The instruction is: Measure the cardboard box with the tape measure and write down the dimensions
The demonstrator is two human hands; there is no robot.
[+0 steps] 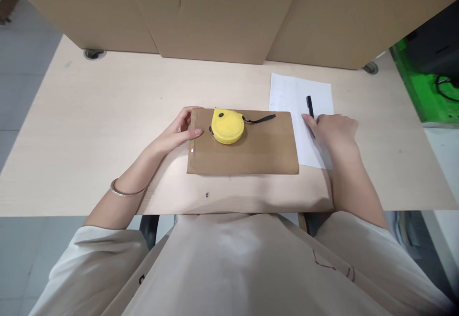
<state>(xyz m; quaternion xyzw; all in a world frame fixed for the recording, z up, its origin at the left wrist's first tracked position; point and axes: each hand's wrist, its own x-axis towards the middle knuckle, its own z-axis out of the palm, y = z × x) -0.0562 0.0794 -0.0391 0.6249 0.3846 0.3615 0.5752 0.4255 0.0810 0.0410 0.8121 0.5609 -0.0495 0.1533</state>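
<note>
Left fingers (194, 134), slightly parted, clasp the cardboard box (265, 148) beside the tape measure (228, 128); right fingers (311, 123) curl over the pen (310, 105), grip unclear.

No words, brands or numbers could be read for certain. On the table (125, 101), just on the wearer's side of the box (258, 146), stood a small dark squiggle (207, 195), too tiny to settle as a letter or a figure. On the sheet (297, 93), beside the box's right end, there were faint traces, too pale to make out. A whitish fleck (192, 150) by the box's left edge was likewise illegible. The shirt (229, 268) bore a dark curled mark (142, 279) below and left of the box, and a thin reddish line (324, 265) with curved strokes below and right of it, none legible as lettering.
</note>
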